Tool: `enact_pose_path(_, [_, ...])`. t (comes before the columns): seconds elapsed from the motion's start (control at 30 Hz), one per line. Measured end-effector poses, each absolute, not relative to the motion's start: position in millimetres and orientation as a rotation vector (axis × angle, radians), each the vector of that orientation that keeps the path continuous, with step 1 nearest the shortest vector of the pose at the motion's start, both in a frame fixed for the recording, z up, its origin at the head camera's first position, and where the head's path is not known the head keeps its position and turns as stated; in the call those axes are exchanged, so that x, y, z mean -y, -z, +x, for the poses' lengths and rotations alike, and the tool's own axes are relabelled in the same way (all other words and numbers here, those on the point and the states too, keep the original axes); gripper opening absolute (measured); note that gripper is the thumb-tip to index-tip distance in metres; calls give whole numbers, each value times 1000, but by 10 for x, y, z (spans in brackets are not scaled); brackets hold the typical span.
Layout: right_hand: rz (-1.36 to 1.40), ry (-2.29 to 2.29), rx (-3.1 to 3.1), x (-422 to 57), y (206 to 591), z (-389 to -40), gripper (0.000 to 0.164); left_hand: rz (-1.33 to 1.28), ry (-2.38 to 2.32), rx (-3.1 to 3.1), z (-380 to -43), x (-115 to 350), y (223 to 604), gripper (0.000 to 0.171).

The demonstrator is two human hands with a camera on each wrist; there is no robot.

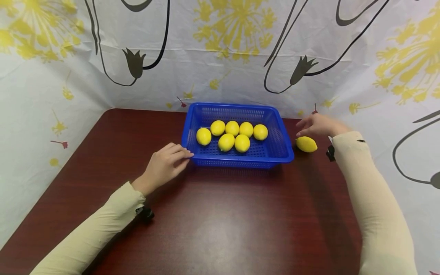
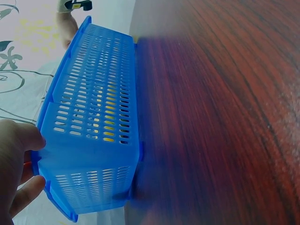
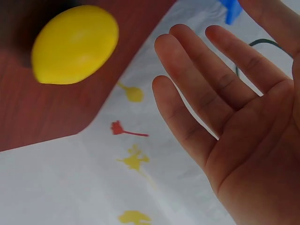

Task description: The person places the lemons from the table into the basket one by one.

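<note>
A blue plastic basket with slotted sides stands toward the back of the table, several yellow lemons lying in it. At its front left corner my left hand grips the rim; in the left wrist view the thumb and a finger come round the corner. One more lemon lies on the table just right of the basket. Over this lemon is my right hand, its fingers extended and apart and its palm bare in the right wrist view, holding nothing.
The dark red wooden table is glossy. White cloth printed with yellow and grey flowers hangs behind it and along both sides, close to the basket's back. A dark wrist device sits on the right sleeve.
</note>
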State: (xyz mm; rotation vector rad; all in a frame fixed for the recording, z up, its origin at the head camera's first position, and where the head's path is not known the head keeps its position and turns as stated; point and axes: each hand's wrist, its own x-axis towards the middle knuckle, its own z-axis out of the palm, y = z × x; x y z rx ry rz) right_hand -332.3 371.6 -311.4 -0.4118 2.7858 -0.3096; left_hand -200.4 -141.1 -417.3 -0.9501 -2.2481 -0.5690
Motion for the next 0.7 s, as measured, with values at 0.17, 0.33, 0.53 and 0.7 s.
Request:
enact_pose_path(0.17, [-404,263,-2772,-3789,3260,-3342,52,-947,577,2251,-2000,1410,4182,22])
enact_pose_path(0.33, [-397,242,-2758,-3814,3356,-3364,51,-948,582,2241,-2005,1410,4189,23])
enact_pose_path(0.53, [-388,274,-2774,-3831,3408,-3389,49,-949,581,2246,-1998,1410,4185,23])
enact_pose_path(0.7, [-380,266,-2817,-3848,3436,-3417,45,-950,581,2239,-1996,1410,4187,23])
